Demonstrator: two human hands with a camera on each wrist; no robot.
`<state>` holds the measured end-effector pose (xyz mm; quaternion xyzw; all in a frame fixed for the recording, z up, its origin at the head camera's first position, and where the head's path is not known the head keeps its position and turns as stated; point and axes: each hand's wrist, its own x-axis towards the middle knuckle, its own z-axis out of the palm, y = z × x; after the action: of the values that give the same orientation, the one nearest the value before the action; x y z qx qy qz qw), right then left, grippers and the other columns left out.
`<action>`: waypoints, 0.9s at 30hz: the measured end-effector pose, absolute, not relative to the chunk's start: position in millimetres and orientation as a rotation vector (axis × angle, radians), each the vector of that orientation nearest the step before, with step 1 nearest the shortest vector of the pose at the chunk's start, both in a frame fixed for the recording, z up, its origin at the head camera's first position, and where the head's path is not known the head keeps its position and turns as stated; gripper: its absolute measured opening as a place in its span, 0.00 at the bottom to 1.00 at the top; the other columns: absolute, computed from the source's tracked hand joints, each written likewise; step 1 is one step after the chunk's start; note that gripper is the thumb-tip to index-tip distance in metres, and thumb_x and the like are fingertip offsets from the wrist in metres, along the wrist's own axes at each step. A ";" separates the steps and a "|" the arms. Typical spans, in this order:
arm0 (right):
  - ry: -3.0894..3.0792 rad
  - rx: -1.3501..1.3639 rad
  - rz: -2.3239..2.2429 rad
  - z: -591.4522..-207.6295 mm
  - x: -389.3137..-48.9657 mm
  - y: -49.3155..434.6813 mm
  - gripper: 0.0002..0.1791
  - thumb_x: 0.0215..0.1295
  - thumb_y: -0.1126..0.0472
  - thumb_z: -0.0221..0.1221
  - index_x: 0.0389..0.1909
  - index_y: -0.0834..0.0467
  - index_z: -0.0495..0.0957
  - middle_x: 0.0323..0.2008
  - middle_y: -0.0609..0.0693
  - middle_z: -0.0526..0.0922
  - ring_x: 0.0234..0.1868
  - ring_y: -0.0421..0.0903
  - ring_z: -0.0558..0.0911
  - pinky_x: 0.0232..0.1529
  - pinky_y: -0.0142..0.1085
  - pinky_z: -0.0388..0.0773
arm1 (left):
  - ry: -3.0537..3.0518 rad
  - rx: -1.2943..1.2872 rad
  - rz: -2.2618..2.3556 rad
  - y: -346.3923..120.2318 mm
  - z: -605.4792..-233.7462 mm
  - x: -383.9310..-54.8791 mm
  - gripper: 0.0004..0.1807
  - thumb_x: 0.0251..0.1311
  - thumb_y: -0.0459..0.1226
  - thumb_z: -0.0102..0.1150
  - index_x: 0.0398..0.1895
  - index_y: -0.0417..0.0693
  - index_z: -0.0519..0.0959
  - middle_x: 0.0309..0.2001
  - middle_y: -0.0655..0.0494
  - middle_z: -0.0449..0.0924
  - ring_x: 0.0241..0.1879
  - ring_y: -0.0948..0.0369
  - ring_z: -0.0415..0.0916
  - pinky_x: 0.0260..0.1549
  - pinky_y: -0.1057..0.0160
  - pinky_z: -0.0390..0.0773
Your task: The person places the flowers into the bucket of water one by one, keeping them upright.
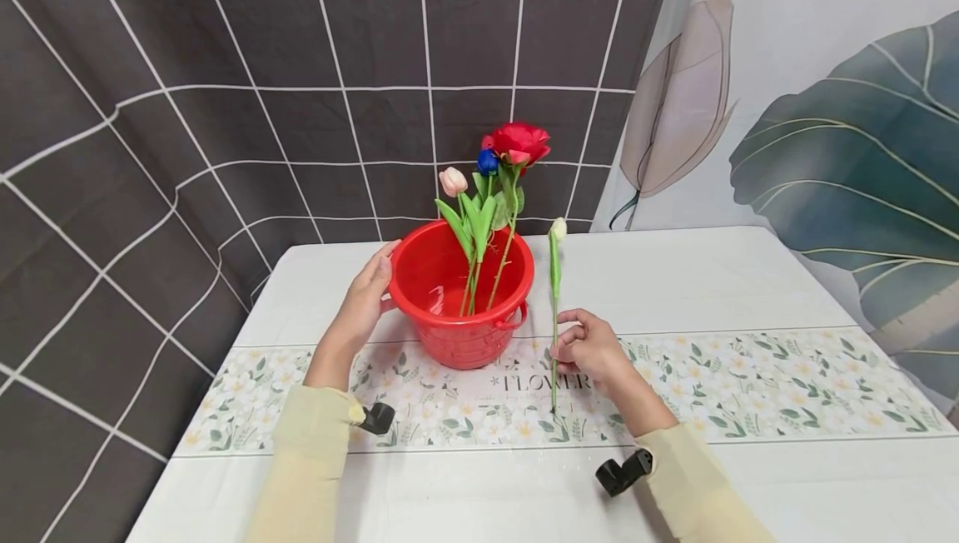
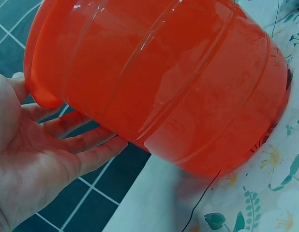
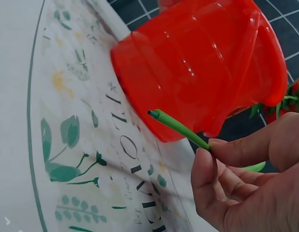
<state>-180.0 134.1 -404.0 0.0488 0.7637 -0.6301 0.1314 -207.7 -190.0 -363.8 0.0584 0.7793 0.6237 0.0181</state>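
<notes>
A red plastic bucket (image 1: 457,343) stands upright on the table. My left hand (image 1: 363,297) holds its left side, thumb at the rim and fingers along the outer wall in the left wrist view (image 2: 38,154). To the right of the bucket, my right hand (image 1: 592,351) pinches the green stem of an artificial white tulip (image 1: 558,229) between thumb and fingertips. The tulip is upright, bloom at the top; its stem's cut end (image 3: 154,114) points past the fingers. Inside the bucket lean a pink tulip (image 1: 453,181), a blue flower (image 1: 488,161) and a red rose (image 1: 522,143).
The white table (image 1: 479,493) has a printed floral band (image 1: 749,385) across it, with lettering below the bucket. A dark curtain with white grid lines (image 1: 375,35) hangs behind and at the left. A leaf-patterned cloth (image 1: 839,135) hangs at the right.
</notes>
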 end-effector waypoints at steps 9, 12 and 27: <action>2.245 0.202 -1.929 -397.2 -183.7 132.7 0.32 0.56 0.81 0.57 0.62 0.64 0.64 0.26 0.50 0.76 0.23 0.42 0.78 0.28 0.35 0.81 | 2.428 0.186 1.942 -191.6 -368.2 -209.2 0.30 0.73 0.54 0.36 0.76 0.60 0.53 0.71 0.54 0.60 0.66 0.51 0.64 0.57 0.50 0.73; 2.294 0.219 -1.972 -392.5 -185.0 131.6 0.32 0.55 0.81 0.58 0.62 0.64 0.65 0.26 0.49 0.76 0.25 0.40 0.79 0.29 0.33 0.82 | 2.429 0.191 1.945 -191.5 -367.8 -208.8 0.31 0.73 0.55 0.36 0.75 0.60 0.53 0.70 0.54 0.61 0.65 0.52 0.64 0.56 0.50 0.74; 2.440 0.139 -2.220 -372.5 -194.3 127.2 0.30 0.57 0.80 0.57 0.61 0.62 0.65 0.31 0.55 0.76 0.27 0.37 0.82 0.35 0.35 0.84 | 2.425 0.188 1.950 -189.9 -366.6 -209.9 0.30 0.72 0.55 0.36 0.75 0.62 0.54 0.70 0.54 0.61 0.64 0.51 0.66 0.56 0.50 0.74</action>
<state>-194.3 127.2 -372.5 0.0421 0.7366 -0.6703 -0.0799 -209.9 -189.9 -366.6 0.0603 0.7778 0.6255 0.0118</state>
